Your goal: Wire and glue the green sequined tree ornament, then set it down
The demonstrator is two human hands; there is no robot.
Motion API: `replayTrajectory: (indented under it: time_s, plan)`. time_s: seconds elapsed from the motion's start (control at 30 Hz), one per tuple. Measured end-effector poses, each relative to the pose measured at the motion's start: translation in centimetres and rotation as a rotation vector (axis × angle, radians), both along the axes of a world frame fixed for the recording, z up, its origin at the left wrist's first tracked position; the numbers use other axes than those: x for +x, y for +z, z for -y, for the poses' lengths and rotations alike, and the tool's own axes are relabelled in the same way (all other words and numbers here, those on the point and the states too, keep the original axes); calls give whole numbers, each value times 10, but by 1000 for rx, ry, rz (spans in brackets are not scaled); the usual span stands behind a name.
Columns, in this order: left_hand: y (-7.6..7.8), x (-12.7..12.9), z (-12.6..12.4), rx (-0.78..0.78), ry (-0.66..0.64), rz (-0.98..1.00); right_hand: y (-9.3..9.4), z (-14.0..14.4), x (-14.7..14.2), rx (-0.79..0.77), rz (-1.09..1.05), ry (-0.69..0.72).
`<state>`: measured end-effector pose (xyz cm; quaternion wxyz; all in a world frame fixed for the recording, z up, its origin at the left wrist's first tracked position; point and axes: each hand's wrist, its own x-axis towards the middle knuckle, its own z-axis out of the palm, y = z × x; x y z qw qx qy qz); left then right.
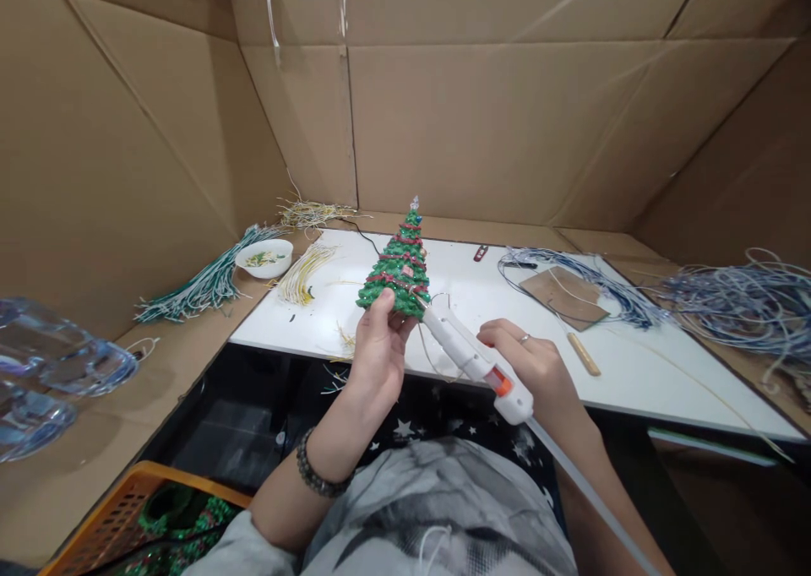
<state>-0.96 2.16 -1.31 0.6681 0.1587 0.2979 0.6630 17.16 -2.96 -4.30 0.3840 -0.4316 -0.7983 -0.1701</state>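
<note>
My left hand [380, 339] grips a small green Christmas tree [399, 259] by its lower edge, thumb in front. The tree stands upright above the white board, trimmed with red garlands and a clear tip. In my right hand [525, 352] is a white hot glue gun [465, 348] with an orange switch; a glue stick trails from its rear. The nozzle points up and left and meets the tree's lower right side. Whether glue comes out is too small to tell. My right fingers are partly hidden behind the gun.
Bundles of green wires [215, 272] and a white bowl [288, 259] lie left. To the right are blue wires [741, 301], a cardboard piece [563, 297] and a wooden-handled tool [584, 355]. An orange basket [145, 475] sits low left. Cardboard walls [475, 128] enclose the white board [266, 327].
</note>
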Motion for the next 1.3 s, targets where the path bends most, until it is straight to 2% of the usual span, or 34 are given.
replayTrajectory:
  time_s: [0.17,0.3,0.57,0.73,0.87,1.0,1.1,1.23,1.3]
  plan:
    - [1,0,-1,-10,2,14,14,5,-2,-38,75,-37]
    - [0,0,-1,-11,1,17,17,6,-2,-18,67,-42]
    - [3,0,-1,-19,1,39,16,7,1,-11,25,-1]
    - [8,-2,-1,-61,-6,65,10,3,5,-96,7,46]
    - [5,-3,-2,-36,-15,86,4,1,10,-82,-91,65]
    - [5,-2,-2,-32,-7,95,1,-1,17,-132,-238,33]
    - [7,-2,-2,-63,-4,89,-4,-7,25,-182,-448,-49]
    - [10,-2,-2,-85,-3,82,-13,-23,38,-459,-801,-341]
    - [8,-2,-2,-77,-9,85,-16,-32,46,-521,-848,-472]
